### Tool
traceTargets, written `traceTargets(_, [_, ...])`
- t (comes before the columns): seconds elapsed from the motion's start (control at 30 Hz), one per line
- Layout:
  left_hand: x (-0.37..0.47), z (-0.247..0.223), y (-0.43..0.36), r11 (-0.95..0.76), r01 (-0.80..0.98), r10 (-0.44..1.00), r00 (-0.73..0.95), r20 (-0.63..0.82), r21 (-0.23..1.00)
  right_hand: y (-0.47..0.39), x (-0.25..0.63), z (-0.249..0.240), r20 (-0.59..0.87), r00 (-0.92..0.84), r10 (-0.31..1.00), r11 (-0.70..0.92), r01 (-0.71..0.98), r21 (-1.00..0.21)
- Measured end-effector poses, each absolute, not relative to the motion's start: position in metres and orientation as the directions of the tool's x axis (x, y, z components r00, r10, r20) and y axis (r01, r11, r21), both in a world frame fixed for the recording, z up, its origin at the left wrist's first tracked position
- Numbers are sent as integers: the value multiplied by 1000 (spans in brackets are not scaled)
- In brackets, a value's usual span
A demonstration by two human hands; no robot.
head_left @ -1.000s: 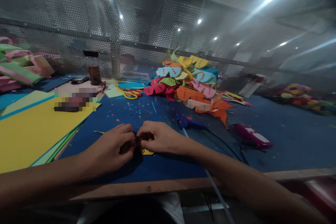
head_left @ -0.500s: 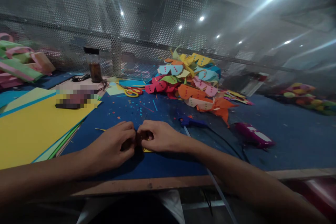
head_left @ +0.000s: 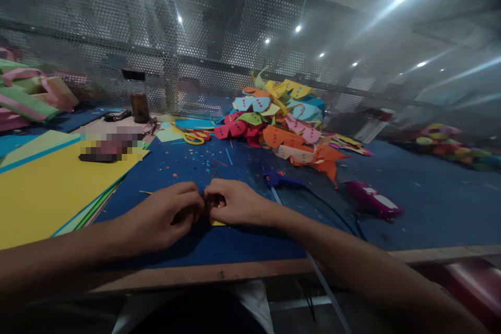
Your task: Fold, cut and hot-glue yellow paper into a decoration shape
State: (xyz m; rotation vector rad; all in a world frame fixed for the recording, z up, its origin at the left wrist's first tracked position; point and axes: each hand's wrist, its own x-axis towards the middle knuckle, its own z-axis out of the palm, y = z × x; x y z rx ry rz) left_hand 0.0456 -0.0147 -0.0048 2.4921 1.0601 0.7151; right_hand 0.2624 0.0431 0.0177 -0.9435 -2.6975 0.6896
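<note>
At the near part of the blue-topped table, my two hands meet with their fingertips together. My right hand is closed in a pinch on a small yellow paper piece, most of it covered by the fingers. The fingers of my left hand are curled and press against the same spot; what they hold is hidden. A blue glue gun with a clear glue stick lies just beyond my right wrist. Past my hands lie scissors with yellow and red handles.
A heap of folded coloured paper shapes stands at the back. Large yellow sheets are stacked at left, with a bottle behind. A purple object lies right of the glue gun's cord. Tiny paper scraps dot the table.
The view has shifted slightly. Both hands stay together at the same place, with only a small movement of the fingers.
</note>
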Motion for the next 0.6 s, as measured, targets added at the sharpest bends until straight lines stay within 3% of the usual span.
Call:
traceTargets(0.3, [35,-12,-7,-772,519,635,658,405,366,44,263,14,47,-775,630,692,533,-487])
traceTargets(0.6, [35,-9,-7,-786,483,616,663,425,386,42,262,16,24,-743,669,651,569,-502])
